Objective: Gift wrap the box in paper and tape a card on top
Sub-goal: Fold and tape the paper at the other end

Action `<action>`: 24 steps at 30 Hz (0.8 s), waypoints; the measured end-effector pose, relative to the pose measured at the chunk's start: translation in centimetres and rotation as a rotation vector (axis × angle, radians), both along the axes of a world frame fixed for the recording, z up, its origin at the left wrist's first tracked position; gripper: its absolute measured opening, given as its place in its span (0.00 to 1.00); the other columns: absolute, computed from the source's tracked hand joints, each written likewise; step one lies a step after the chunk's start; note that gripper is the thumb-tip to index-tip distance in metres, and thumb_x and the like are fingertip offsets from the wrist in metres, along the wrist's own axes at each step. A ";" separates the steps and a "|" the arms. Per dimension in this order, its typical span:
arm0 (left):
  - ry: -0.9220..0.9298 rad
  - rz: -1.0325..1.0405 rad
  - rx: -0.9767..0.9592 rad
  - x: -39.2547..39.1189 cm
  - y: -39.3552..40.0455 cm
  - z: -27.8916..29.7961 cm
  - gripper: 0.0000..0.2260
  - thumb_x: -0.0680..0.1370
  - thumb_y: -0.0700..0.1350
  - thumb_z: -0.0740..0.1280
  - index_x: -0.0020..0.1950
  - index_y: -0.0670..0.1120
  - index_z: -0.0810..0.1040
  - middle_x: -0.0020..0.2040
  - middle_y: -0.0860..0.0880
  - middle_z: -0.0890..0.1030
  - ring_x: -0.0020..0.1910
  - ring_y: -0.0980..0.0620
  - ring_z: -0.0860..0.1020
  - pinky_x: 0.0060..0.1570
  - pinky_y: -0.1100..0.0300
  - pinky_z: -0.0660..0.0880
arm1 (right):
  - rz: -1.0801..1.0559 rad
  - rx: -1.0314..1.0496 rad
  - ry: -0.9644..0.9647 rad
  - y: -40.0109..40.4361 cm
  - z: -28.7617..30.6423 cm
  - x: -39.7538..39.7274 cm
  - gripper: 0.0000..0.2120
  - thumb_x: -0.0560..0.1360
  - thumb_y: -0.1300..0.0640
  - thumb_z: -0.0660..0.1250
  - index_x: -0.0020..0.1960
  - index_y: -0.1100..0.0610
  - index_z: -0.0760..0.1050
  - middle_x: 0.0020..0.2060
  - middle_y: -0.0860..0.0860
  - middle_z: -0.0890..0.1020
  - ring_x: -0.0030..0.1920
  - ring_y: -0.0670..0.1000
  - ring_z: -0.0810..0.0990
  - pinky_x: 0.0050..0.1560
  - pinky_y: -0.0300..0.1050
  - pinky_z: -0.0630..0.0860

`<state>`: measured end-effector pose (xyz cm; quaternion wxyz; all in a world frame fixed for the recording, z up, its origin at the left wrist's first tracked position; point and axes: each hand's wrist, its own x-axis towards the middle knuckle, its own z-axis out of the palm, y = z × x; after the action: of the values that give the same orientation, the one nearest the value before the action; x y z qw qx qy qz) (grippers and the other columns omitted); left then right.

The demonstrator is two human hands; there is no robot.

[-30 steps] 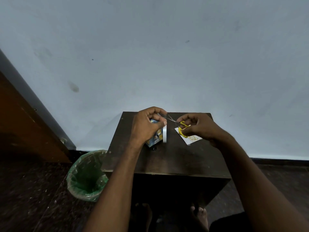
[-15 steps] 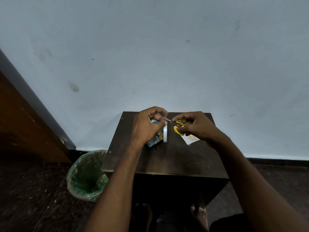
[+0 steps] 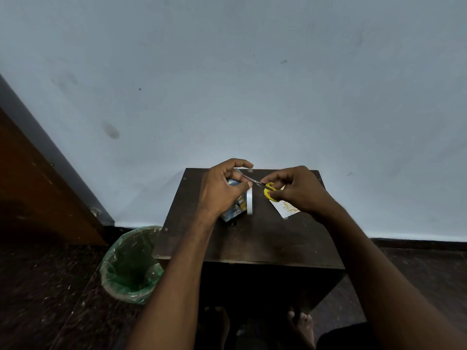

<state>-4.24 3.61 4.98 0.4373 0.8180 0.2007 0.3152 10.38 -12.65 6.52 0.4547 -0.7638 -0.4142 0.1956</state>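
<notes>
A small box [image 3: 233,210] wrapped in blue cartoon-print paper stands on the dark wooden table [image 3: 252,243]. My left hand [image 3: 222,190] covers the box from above and pinches a strip of clear tape [image 3: 243,174] pulled off a tape roll [image 3: 249,201] that stands on edge beside the box. My right hand [image 3: 297,190] grips yellow-handled scissors [image 3: 270,191], whose blades point left at the stretched tape. A white card [image 3: 286,210] with yellow lettering lies under my right hand, partly hidden.
A bin lined with a green bag [image 3: 131,266] stands on the floor left of the table. A wooden door [image 3: 38,188] is at the far left, and a pale wall is close behind the table. My bare feet [image 3: 300,324] show below the table's front edge.
My right hand has moved the scissors left, closer to the tape strip by my left fingers. My left hand stays on the box and tape.
</notes>
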 end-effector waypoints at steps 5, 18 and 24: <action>0.010 -0.003 -0.006 0.0 0.0 -0.1 0.29 0.74 0.38 0.79 0.73 0.52 0.80 0.42 0.58 0.88 0.54 0.62 0.84 0.65 0.69 0.72 | 0.029 -0.008 0.106 -0.3 -0.2 0.5 0.13 0.72 0.65 0.78 0.52 0.50 0.87 0.41 0.56 0.88 0.42 0.51 0.86 0.42 0.40 0.76; 0.021 -0.064 -0.023 -0.2 0.6 -0.3 0.33 0.74 0.39 0.79 0.78 0.50 0.74 0.44 0.58 0.89 0.59 0.60 0.83 0.72 0.60 0.71 | -0.076 -0.452 -0.537 2.0 -4.1 -1.1 0.09 0.74 0.56 0.74 0.53 0.51 0.88 0.48 0.53 0.86 0.52 0.57 0.82 0.46 0.41 0.69; -0.019 -0.153 -0.095 -0.5 1.0 -0.5 0.23 0.75 0.38 0.77 0.68 0.52 0.80 0.44 0.51 0.89 0.53 0.54 0.86 0.69 0.44 0.77 | -0.090 -0.515 -0.643 3.1 -5.1 -3.1 0.03 0.72 0.63 0.66 0.43 0.57 0.77 0.40 0.54 0.77 0.43 0.58 0.77 0.31 0.41 0.64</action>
<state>-4.73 4.63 4.47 0.5001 0.8063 0.1482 0.2789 7.23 -9.52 1.43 0.1042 -0.8922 -0.4387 0.0240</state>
